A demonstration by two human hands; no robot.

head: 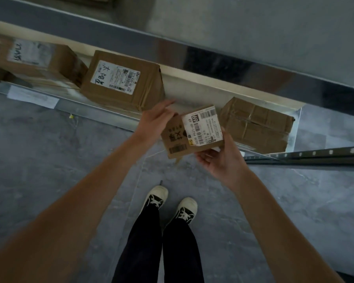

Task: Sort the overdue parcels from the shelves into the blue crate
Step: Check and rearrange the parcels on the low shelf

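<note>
At the far left a cardboard box sits on the shelf, blurred and partly cut off by the frame edge; the handwriting on its white label cannot be read. A paper tag is stuck to the shelf's front rail below it, its print too soft to make out. Just to the right stands a second box with a white label bearing handwritten marks and barcodes.

The person's left hand reaches forward with the fingers fairly straight, resting against the upper left edge of the small parcel; the fingertips are partly hidden behind it. The small parcel is held in the air in front of the shelf's edge, between both hands, tilted, its label showing a bold "69" and barcodes. The right hand grips it from below and the right side, thumb along the label's edge, the curled fingers mostly hidden underneath.

Further right a taped plain box lies on the shelf near its end, no label visible. Below, two shoes and dark trousers stand on the grey floor.
</note>
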